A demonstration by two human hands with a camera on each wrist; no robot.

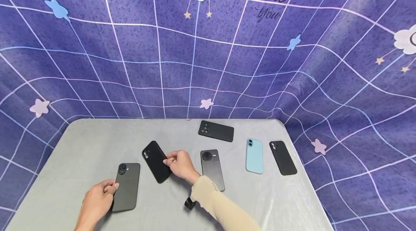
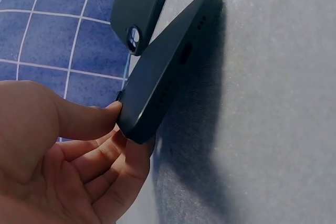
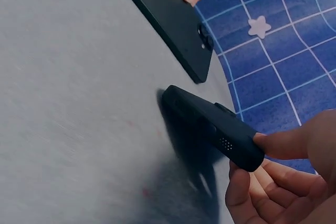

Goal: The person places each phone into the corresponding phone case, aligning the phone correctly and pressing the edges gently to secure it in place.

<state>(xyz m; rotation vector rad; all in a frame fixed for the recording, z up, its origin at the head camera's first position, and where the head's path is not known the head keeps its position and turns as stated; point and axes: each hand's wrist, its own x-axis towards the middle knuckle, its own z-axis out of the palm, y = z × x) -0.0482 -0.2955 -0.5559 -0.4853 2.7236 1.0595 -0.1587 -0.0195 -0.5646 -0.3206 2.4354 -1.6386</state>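
Observation:
My left hand (image 1: 97,198) pinches the left edge of a dark grey phone (image 1: 127,187), its camera side facing up. In the left wrist view, thumb and fingers hold the phone (image 2: 163,72) tilted, one side raised off the table. My right hand (image 1: 182,166) pinches the right edge of a black phone case (image 1: 157,161) whose camera cutout lets light through. The case (image 3: 210,127) is also tilted in the right wrist view, casting a shadow beneath. Phone and case are apart, with the case farther back and to the right.
Beside my right forearm lies a grey phone (image 1: 212,169) with a round camera. Behind it is a black case (image 1: 217,131); farther right are a light blue phone (image 1: 254,157) and another black case (image 1: 283,158). Purple cloth (image 1: 130,61) hangs behind the grey table (image 1: 81,151).

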